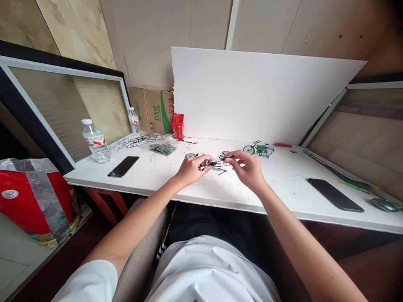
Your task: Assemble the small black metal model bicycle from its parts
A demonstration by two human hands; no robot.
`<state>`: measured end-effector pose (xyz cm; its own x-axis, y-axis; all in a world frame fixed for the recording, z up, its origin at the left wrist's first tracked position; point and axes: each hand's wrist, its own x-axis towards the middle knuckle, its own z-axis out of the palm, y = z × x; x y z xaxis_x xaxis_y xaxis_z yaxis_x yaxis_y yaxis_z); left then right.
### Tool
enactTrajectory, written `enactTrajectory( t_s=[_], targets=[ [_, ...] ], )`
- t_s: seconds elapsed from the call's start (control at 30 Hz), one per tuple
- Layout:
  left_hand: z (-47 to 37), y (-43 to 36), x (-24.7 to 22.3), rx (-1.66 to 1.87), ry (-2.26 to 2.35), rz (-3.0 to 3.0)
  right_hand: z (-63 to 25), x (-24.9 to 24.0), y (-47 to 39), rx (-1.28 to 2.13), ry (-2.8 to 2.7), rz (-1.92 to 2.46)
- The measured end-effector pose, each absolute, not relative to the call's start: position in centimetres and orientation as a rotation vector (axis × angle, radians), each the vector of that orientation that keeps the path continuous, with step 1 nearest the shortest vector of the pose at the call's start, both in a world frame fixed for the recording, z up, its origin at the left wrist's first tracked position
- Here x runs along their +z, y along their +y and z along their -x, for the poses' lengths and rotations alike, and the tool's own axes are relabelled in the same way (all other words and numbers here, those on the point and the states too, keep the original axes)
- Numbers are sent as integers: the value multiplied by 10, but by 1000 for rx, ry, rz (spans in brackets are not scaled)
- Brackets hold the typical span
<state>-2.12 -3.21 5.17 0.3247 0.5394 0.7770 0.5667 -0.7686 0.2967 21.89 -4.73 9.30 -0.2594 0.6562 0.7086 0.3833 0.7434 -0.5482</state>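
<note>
My left hand (192, 170) is closed on a small dark piece of a model bicycle (206, 164), held just above the white table. Facing it, my right hand (247, 168) pinches a thin dark stick-like piece (227, 159), its tip close to the piece in the left hand. Whether the two pieces touch is too small to tell. Wheel-like dark parts (190, 155) lie behind my left hand, and a thin dark frame-like part (222, 171) lies between the hands. A green model bicycle (260, 149) stands behind my right hand.
On the white table (176, 186) lie a phone (123, 166), a black slab (335, 195) and a mouse (384, 204). Farther back are water bottles (97, 141), dark part frames (134, 141), a clear bag of parts (162, 149) and a red box (178, 126). A white board (252, 96) stands behind.
</note>
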Motion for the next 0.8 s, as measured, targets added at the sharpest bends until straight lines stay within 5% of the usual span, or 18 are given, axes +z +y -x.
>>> enactTrajectory(
  t_s=[0.8],
  targets=[
    [20, -38, 53, -1385, -1044, 2556, -215, 93, -50, 319, -1893, 868]
  ],
)
